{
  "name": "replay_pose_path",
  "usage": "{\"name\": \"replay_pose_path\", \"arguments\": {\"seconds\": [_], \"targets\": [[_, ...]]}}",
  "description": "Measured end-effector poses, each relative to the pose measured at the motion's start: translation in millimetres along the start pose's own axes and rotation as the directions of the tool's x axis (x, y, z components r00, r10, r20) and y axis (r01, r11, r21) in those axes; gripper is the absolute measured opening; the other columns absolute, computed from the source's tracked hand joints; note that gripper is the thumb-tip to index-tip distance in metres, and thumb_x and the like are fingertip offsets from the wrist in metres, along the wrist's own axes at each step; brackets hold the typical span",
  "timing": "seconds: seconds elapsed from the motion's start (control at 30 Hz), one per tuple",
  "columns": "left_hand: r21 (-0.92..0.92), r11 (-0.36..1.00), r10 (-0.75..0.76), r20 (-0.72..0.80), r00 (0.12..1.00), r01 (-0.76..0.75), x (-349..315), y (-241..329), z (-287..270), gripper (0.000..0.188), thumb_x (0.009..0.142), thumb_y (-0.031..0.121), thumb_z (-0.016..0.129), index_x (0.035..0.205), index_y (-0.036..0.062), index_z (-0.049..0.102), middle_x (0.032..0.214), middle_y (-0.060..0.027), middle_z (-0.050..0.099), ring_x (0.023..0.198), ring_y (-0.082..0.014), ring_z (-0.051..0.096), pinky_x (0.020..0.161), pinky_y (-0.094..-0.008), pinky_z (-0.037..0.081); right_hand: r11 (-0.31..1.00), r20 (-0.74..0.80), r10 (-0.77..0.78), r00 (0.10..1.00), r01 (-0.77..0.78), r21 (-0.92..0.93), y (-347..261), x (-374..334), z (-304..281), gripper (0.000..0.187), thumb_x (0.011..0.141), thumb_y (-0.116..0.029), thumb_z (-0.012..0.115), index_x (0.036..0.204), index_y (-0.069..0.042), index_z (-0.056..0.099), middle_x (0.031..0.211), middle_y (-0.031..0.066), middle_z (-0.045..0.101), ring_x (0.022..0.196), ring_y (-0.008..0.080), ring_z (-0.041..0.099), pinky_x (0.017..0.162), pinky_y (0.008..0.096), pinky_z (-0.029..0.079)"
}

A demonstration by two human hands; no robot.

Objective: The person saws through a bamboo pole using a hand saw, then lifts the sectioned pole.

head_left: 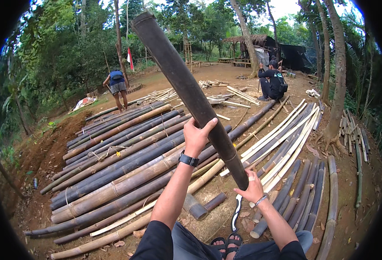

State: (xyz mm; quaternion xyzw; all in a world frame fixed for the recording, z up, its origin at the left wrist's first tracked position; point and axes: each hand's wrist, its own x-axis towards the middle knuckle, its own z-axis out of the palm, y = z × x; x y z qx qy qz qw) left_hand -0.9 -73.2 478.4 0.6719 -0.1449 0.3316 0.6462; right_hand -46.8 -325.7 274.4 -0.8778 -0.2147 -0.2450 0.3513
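Observation:
A thick dark-brown bamboo pole (180,80) slants up and away to the left in front of me, held clear of the ground. Around its middle, from the left side, my left hand (198,136) is closed, thumb laid along the front. My right hand (250,189) grips the lower end, a ring and a bracelet showing. Just below that hand, a curved black-and-white handle (235,213) stands near my sandalled feet; its tool's kind cannot be made out. Two short cut bamboo pieces, one greyish (195,207) and one dark (215,201), lie on the dirt between my arms.
Long bamboo poles (126,162) are piled at left. Pale split strips (286,138) and shorter dark pieces (305,195) lie at right. One person (272,80) squats far right; another (118,86) stands far left. A tree trunk (337,69) rises at right, a thatched shelter (249,43) behind.

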Motion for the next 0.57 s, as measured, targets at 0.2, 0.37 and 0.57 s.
{"name": "replay_pose_path", "arguments": {"seconds": [0.2,0.37,0.57], "targets": [[0.002,0.994,-0.105,-0.018,0.994,0.106,-6.9,-35.1,17.2,0.032,0.081,0.02,0.081,0.097,-0.0053,0.071,0.09,-0.0089,0.073,0.079,-0.0115,0.066,0.074,-0.0273,0.053,0.991,-0.031,0.124,0.992,-0.125,-0.044,21.8,-33.4,14.4,0.084,0.066,-0.036,0.087,0.13,0.0,0.047,0.115,0.024,0.058,0.11,0.0404,0.058,0.095,0.0474,0.047],[0.074,0.979,-0.186,-0.047,0.981,0.189,-10.3,-65.2,21.2,0.033,0.08,0.021,0.081,0.095,-0.0064,0.071,0.089,-0.0107,0.073,0.076,-0.0125,0.067,0.071,-0.0277,0.054,0.96,0.062,0.228,0.972,-0.234,0.151,14.4,-56.2,46.8,0.076,0.069,-0.038,0.085,0.123,0.006,0.053,0.109,0.0268,0.064,0.103,0.0401,0.064,0.091,0.045,0.051],[0.268,0.946,-0.149,-0.143,0.978,0.183,-12.7,-65.1,44.7,0.042,0.077,0.029,0.083,0.097,-0.006,0.071,0.088,-0.0138,0.074,0.077,-0.0146,0.068,0.073,-0.0317,0.055,0.93,0.143,0.244,0.959,-0.273,0.246,24.5,-72.5,62.4,0.077,0.075,-0.041,0.081,0.125,0.01,0.052,0.115,0.0317,0.063,0.109,0.0417,0.063,0.095,0.0447,0.05]]}}
